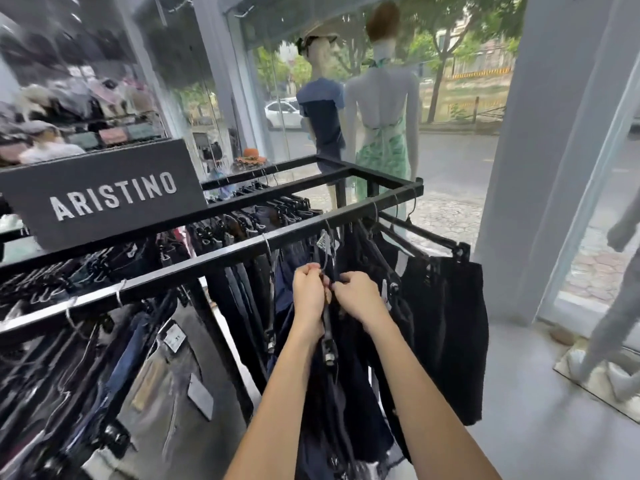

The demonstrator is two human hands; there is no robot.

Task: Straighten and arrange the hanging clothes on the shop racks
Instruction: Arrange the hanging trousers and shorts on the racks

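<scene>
A black metal rack [214, 256] carries dark trousers and jeans on clip hangers. Below its front rail, my left hand [309, 292] and my right hand [358, 296] sit close together. Both have curled fingers that grip the top of one black clip hanger [328, 336], which hangs between them with a dark navy garment [346, 393] below it. Black skirts or shorts [446, 323] hang just to the right. The hanger's wire hook runs up toward the rail and is partly hidden by my fingers.
A black "ARISTINO" sign [107, 195] stands on the rack's top at left. Grey and blue jeans [166, 375] hang at lower left. Two dressed mannequins [377, 116] stand behind the rack at the shop window. A mannequin's legs [609, 323] stand at the right, beside open grey floor.
</scene>
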